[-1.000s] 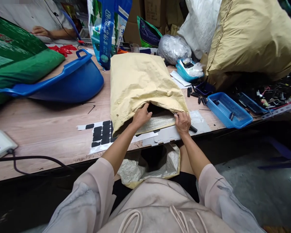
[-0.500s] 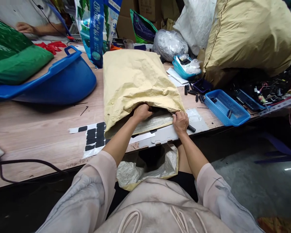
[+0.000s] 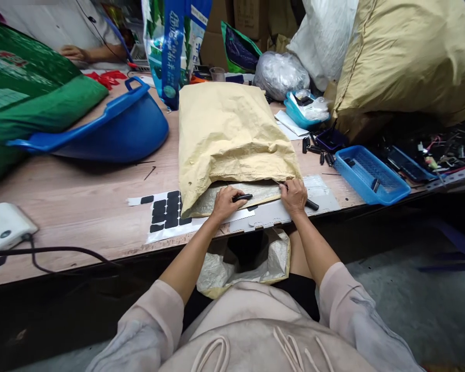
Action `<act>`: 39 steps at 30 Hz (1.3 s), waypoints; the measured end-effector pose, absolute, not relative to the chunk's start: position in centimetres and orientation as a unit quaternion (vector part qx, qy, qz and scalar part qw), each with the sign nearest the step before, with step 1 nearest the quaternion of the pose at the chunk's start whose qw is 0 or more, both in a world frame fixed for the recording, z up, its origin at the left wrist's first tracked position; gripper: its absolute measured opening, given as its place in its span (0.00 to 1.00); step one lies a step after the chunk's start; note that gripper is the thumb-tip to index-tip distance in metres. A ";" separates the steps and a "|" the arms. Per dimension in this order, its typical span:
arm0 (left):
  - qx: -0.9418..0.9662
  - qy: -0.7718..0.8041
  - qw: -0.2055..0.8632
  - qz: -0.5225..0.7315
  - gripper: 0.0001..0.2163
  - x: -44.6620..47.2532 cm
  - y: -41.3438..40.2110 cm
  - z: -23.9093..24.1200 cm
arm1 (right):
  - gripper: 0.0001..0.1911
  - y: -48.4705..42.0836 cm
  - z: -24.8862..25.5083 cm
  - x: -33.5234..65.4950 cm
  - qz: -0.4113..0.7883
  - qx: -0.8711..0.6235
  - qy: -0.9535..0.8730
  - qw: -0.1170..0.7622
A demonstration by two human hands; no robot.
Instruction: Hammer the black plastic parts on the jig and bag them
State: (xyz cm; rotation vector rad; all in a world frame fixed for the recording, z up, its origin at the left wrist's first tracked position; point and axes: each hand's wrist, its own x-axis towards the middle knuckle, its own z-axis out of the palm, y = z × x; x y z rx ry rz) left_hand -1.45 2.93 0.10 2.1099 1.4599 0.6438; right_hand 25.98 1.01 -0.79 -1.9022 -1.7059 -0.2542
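A yellow woven sack lies on the wooden table with its mouth toward me. My left hand is just outside the mouth, fingers closed on a small black stick-shaped part. My right hand is closed at the sack's right corner, gripping a black tool whose end pokes out to the right. Under the sack's mouth lie a white sheet of black adhesive pads and a grey cardboard strip.
A blue basin and green sack sit left, a white device with cable at the near left. A blue tray, black parts and big sacks fill the right. Another person's hand rests far left. An open bag lies on my lap.
My left hand was inside the sack's mouth; it has drawn back out toward me and now holds a small black part. The right hand stayed at the sack's corner.
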 end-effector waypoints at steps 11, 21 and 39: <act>0.751 0.546 0.282 0.243 0.09 -0.7 3.3 0.5 | 0.11 -0.8 0.0 25.7 -0.062 -0.618 -0.733 0.277; 0.732 0.572 0.285 0.236 0.08 -0.3 3.1 0.9 | 0.16 -3.2 3.1 23.5 0.054 -0.628 -0.717 0.298; 0.737 0.571 0.283 0.228 0.07 -0.2 3.0 1.4 | 0.11 -2.4 3.1 21.1 0.116 -0.623 -0.723 0.274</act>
